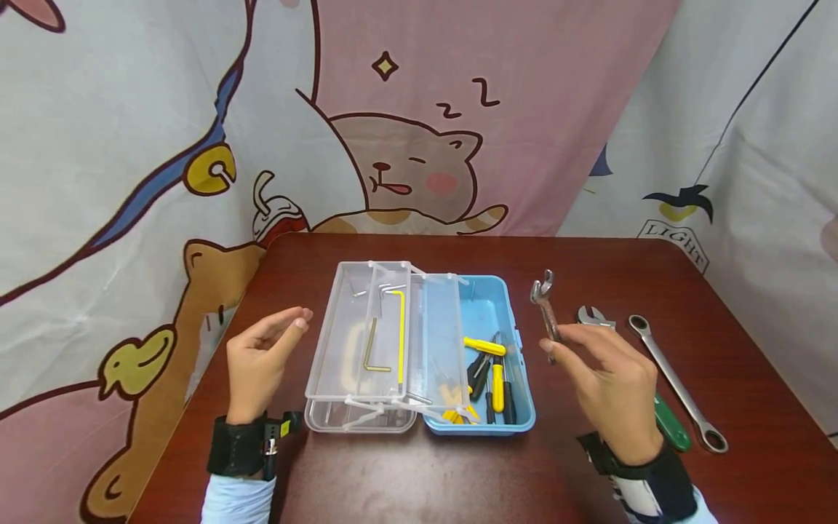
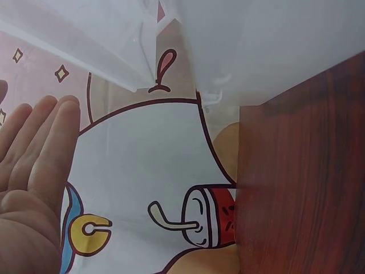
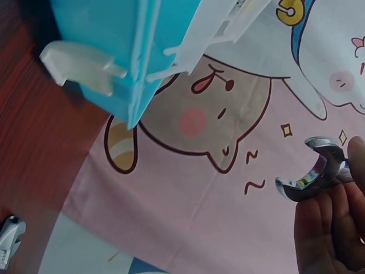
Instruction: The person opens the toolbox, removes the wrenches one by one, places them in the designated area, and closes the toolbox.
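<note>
the toolbox [image 1: 487,306] sits mid-table [image 1: 419,473], its tray [image 1: 366,342] swung out to its left with hex keys [image 1: 386,331] in it; screwdrivers [image 1: 494,375] lie in the box. right of it, the right hand [image 1: 612,386] holds a wrench [image 1: 545,309] up, an adjustable spanner [image 1: 594,316] behind, a ratchet wrench [image 1: 677,382] farther right. the left hand [image 1: 262,364] hovers left of the tray.

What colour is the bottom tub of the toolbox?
Light blue; the toolbox tub shows best in the head view.

Silver wrench [image 1: 545,309], light blue toolbox [image 1: 487,306] with clear tray [image 1: 366,342], yellow-handled screwdrivers [image 1: 497,375], dark red-brown table [image 1: 406,473]
</note>
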Tool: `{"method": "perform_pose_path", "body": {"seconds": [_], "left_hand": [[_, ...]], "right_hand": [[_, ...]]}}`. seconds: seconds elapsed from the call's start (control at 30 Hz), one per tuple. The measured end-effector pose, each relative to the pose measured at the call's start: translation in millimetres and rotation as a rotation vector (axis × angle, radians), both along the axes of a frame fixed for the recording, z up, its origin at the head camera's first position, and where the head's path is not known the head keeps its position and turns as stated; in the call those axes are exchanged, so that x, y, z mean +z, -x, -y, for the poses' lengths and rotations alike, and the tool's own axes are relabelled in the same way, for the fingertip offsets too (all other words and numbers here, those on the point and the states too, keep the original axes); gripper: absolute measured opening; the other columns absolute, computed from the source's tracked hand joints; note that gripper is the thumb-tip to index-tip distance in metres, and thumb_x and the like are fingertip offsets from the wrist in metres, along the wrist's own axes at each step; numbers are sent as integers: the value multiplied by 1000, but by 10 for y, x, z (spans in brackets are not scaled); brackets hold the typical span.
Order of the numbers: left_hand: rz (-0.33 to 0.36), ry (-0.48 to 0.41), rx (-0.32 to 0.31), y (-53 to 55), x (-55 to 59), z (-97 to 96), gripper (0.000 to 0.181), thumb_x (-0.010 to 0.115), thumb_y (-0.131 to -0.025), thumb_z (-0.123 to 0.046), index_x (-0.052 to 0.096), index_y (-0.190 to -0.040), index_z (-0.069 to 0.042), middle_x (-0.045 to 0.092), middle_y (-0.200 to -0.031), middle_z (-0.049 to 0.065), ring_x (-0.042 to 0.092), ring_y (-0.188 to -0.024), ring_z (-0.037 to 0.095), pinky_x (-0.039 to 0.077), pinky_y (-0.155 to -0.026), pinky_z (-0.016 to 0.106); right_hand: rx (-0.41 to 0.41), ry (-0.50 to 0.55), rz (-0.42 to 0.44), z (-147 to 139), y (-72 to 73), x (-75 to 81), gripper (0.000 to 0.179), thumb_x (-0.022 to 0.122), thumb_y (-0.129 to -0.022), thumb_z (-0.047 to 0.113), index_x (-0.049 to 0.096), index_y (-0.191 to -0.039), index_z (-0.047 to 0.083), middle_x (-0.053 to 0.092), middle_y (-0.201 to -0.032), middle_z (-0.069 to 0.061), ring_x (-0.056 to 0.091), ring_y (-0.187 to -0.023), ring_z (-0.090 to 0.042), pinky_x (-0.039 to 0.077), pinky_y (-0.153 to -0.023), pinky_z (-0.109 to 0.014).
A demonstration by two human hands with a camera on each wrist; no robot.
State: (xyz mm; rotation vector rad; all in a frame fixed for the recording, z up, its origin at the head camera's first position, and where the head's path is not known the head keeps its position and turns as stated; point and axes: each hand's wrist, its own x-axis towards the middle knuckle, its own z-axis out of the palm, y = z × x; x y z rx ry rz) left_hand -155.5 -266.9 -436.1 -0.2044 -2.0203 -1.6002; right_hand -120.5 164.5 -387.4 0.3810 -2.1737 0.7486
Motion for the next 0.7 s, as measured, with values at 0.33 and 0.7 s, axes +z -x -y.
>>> {"method": "perform_pose_path", "body": {"seconds": [0.33,0.7], "left_hand": [[12,-9,-24,10,-23,-12,24,71,-85,-13,72,-109,-13,71,-104,5,66,-95,29,51,-82,31],[15,11,-21,12,-42,-6,23,71,-85,-16,72,-108,-16,71,-103,2,67,-94,24,52,-81,31]], "right_hand": [[-103,-36,57,-205,54,-30,30,82,-73,20,73,-99,8,70,-91,-6,59,-74,-15,41,-65,-18],[-195,-38,133,-413,92,-85,34,84,-71,23,74,-100,8,70,-85,-8,65,-74,-25,34,-56,-24]]}}
